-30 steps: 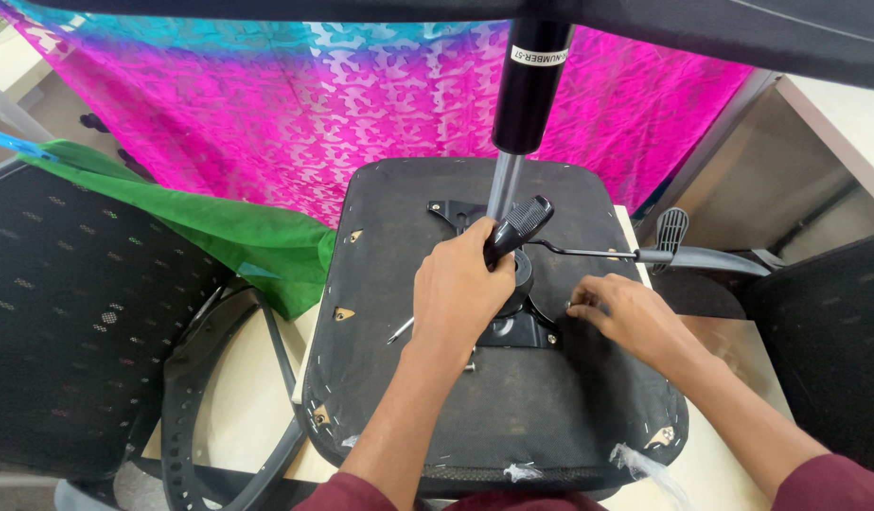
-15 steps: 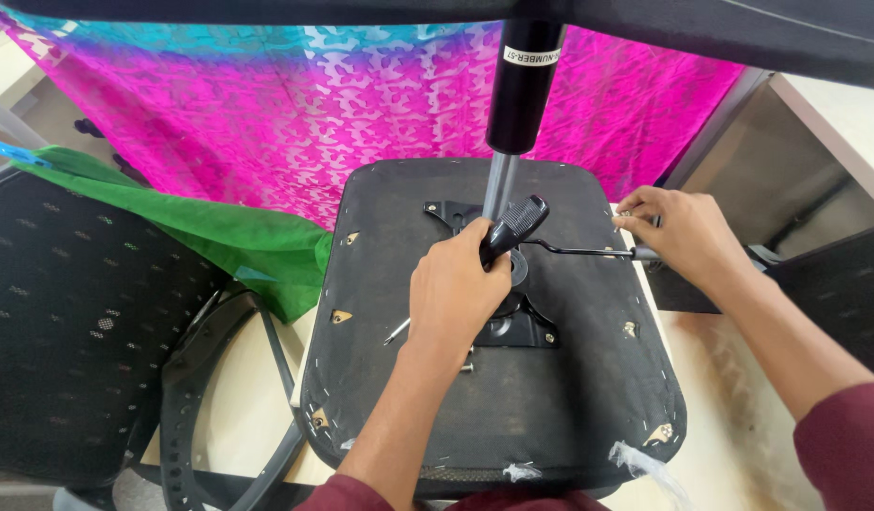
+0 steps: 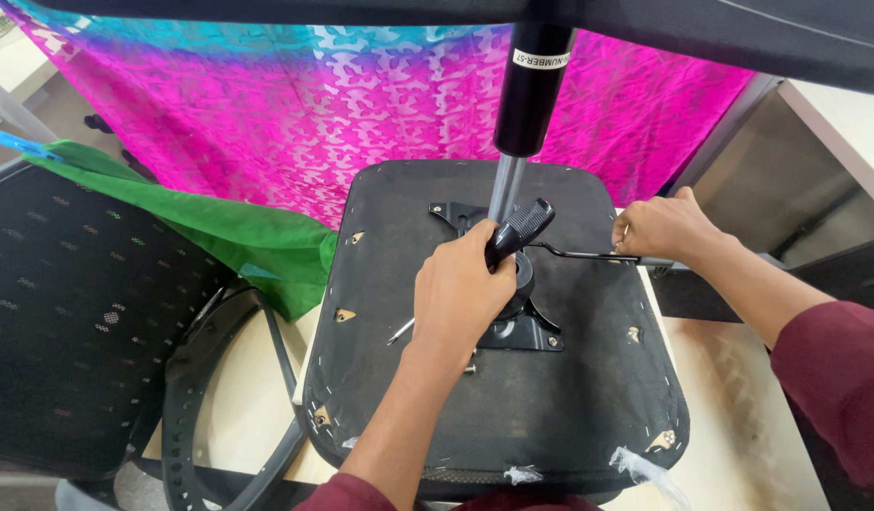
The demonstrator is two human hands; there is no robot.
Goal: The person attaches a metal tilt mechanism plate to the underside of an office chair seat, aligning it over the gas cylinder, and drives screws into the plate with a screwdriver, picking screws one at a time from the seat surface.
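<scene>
An upturned black chair seat [image 3: 550,407] lies on the table with its metal mechanism plate [image 3: 531,331] facing up and a gas-lift column [image 3: 529,95] rising from the middle. My left hand [image 3: 460,293] is closed round a black-handled tool [image 3: 519,230] right at the base of the column. My right hand [image 3: 666,227] grips the thin metal lever rod [image 3: 579,253] at the seat's right edge. A silver bolt [image 3: 401,331] lies on the seat left of my left hand.
A pink and teal patterned cloth [image 3: 342,104] hangs behind. A green cloth [image 3: 238,237] drapes to the left over a black mesh chair back [image 3: 68,322]. A black armrest frame [image 3: 210,378] lies beside the seat. A grey cabinet [image 3: 787,180] stands to the right.
My right hand has left the mechanism plate and moved up and right to the lever rod at the seat's edge. My left hand has stayed on the tool handle.
</scene>
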